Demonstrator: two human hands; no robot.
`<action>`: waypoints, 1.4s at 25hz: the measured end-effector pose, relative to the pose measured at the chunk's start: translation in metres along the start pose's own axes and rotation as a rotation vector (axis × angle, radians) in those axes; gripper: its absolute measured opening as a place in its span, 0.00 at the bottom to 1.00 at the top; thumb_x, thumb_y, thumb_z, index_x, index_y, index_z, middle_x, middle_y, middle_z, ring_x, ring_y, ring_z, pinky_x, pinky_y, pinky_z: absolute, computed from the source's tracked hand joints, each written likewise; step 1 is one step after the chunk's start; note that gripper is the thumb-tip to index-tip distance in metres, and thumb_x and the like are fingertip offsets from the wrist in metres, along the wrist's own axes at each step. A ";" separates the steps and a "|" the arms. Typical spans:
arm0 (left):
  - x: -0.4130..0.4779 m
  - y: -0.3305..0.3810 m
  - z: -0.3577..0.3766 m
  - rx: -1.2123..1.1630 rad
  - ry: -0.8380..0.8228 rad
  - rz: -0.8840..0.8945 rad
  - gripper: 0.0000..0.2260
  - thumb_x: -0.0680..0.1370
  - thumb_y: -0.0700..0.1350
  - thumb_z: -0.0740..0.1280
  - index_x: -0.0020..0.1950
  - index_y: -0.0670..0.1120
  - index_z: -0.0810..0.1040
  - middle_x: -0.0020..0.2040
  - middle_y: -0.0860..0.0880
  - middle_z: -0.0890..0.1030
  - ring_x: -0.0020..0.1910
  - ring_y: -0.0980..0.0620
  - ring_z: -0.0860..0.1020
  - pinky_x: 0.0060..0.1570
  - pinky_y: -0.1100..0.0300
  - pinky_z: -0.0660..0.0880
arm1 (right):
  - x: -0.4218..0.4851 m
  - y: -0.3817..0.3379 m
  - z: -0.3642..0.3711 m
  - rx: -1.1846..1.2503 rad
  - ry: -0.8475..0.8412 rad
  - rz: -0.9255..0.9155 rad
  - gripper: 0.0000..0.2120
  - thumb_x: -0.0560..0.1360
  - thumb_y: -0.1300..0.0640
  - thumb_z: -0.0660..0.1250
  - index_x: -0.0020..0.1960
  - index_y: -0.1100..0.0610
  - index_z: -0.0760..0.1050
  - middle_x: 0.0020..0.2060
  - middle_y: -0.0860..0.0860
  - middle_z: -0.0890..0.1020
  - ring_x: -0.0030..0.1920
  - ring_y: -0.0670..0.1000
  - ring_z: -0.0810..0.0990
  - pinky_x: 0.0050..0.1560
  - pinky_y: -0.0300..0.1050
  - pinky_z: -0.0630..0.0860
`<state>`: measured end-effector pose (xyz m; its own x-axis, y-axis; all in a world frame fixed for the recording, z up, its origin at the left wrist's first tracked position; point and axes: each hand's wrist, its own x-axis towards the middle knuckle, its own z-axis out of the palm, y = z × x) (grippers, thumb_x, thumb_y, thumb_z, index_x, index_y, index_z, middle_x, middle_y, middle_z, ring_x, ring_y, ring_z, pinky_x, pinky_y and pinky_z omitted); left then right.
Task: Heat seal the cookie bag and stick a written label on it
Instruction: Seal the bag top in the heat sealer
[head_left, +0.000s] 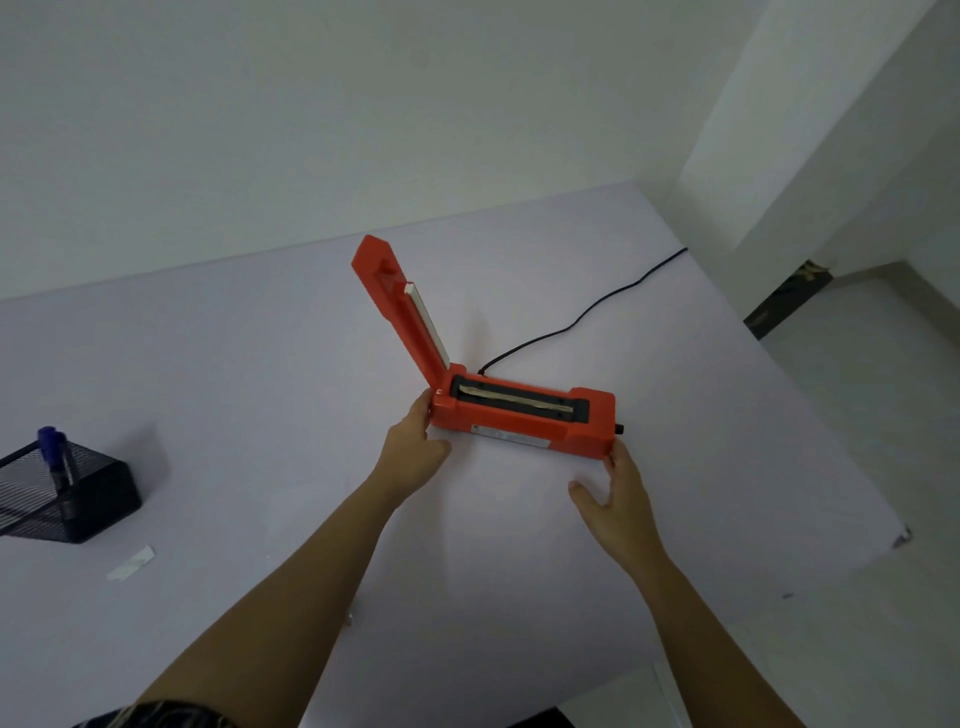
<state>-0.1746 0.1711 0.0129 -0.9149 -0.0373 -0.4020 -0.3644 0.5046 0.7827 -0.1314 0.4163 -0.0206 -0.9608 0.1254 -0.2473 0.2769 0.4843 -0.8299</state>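
Two hands: mine, one at each end of the heat sealer (519, 423), out over the white table (260, 374).
Mesh holder (83, 506): black, at the far left of the table, with a blue pen (52, 447) standing in it.
Label slip (132, 563): a small white strip lying flat on the table, nearer to me than the holder, close to it but apart, well away from my hands.
Left hand (415, 449): fingers fairly straight, laid against the hinge end of the sealer; as far as I can see they wrap round nothing.
Sealer arm (397, 304): stands raised from the hinge, tilted back to the left, its white strip facing right.
Heat sealer: orange, flat on the table near the middle, long side toward me, sealing strip bare on top.
Cord (587, 312): black, running from behind the base to the far right edge of the table.
Right hand (621, 491): open, thumb spread wide, fingertips touching the near corner of the right end, beside a small black knob (621, 429).
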 end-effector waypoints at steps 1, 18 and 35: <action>-0.002 0.001 -0.001 0.029 -0.003 -0.004 0.34 0.74 0.33 0.61 0.77 0.48 0.50 0.72 0.44 0.66 0.66 0.46 0.70 0.54 0.61 0.68 | 0.000 -0.001 0.000 0.004 0.009 0.025 0.33 0.72 0.59 0.69 0.73 0.54 0.57 0.68 0.53 0.69 0.68 0.51 0.67 0.68 0.54 0.66; -0.115 -0.141 -0.078 0.038 0.450 -0.422 0.18 0.77 0.44 0.64 0.65 0.38 0.70 0.55 0.41 0.78 0.50 0.47 0.75 0.51 0.57 0.71 | -0.061 -0.093 0.194 -0.121 -0.493 0.129 0.16 0.75 0.45 0.63 0.52 0.58 0.76 0.45 0.50 0.80 0.49 0.52 0.78 0.49 0.40 0.71; -0.091 -0.106 -0.053 -0.472 0.071 -0.216 0.11 0.77 0.45 0.66 0.37 0.42 0.75 0.33 0.47 0.75 0.35 0.51 0.73 0.39 0.58 0.71 | -0.051 -0.071 0.155 0.510 -0.384 0.331 0.03 0.73 0.64 0.69 0.46 0.59 0.77 0.39 0.54 0.82 0.39 0.49 0.81 0.41 0.36 0.79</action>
<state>-0.0620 0.0753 -0.0085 -0.8136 -0.1642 -0.5578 -0.5701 0.0363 0.8208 -0.0999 0.2416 -0.0263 -0.7777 -0.1628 -0.6072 0.6158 -0.0030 -0.7879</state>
